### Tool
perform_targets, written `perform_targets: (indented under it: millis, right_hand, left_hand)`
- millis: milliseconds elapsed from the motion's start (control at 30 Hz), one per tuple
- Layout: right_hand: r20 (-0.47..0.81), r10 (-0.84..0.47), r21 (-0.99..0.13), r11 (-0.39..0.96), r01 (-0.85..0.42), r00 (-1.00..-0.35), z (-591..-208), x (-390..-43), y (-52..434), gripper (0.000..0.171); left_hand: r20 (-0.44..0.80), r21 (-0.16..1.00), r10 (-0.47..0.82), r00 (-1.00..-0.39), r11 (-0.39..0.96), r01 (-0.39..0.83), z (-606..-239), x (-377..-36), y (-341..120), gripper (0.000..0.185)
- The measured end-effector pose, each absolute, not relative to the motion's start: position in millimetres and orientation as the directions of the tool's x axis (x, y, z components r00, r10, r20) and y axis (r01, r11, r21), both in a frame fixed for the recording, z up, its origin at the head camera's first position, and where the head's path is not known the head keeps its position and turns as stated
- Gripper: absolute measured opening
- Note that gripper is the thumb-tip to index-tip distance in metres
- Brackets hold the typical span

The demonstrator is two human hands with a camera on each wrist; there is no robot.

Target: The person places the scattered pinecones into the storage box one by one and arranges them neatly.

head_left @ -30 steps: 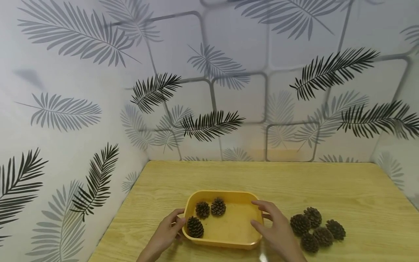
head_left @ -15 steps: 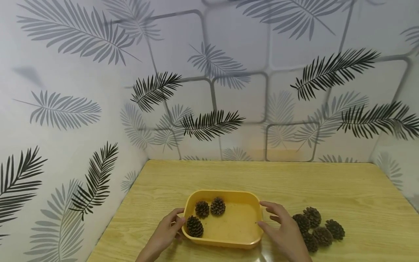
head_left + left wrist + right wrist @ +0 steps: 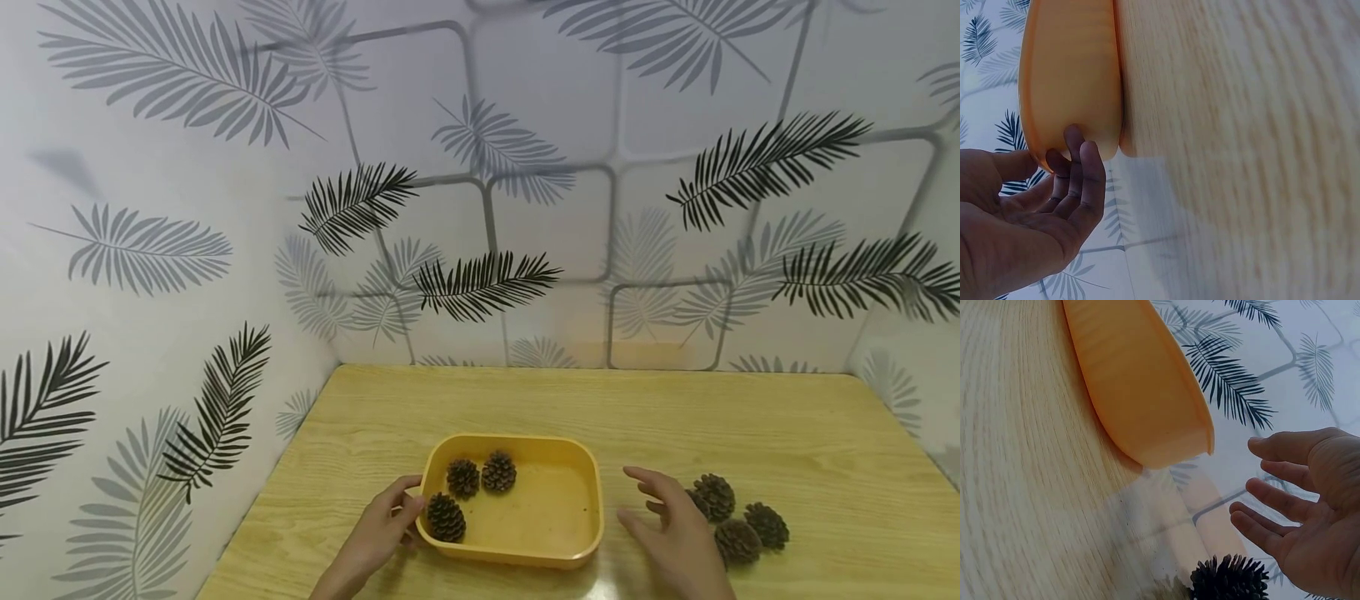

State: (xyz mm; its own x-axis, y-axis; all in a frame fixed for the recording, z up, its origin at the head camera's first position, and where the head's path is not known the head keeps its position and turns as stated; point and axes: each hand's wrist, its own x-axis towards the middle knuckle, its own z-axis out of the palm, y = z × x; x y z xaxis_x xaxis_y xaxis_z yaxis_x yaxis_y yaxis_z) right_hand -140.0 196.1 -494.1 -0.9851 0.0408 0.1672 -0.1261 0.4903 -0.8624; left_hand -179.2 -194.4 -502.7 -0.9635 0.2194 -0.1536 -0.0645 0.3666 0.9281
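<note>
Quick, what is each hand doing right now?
Left hand: open, fingers touching the end of the yellow tray.
Right hand: open, holding nothing, between the tray and the pine cones.

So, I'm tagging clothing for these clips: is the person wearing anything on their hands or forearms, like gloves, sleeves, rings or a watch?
Nothing shows. The left hand and right hand are bare, with no gloves, and no rings show on the fingers in the wrist views. The forearms in the head view carry no sleeve. No watch or band shows in any view.

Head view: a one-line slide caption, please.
Left hand touches the orange tray holding three pinecones; open right hand hovers between tray and loose cones.
</note>
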Motion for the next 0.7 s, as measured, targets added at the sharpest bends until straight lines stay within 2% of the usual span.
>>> perform_targets:
  millis: [400,700]
  right_hand:
    - [0.197,0.095,-0.816,0.568,-0.109,-0.976,-498.8,-138.0,217.3,0.051]
    - [0.326,0.131,-0.774,0.606,-0.185,-0.936,-501.3,-138.1,223.0,0.05]
  left_hand:
    - [-0.155,0.924,0.215,-0.964,0.378,-0.064,-500.7,-178.4,-193.7,0.05]
    - [-0.17,0.923,0.203,-0.964,0.376,-0.083,-500.6,-177.8,-193.5,0.049]
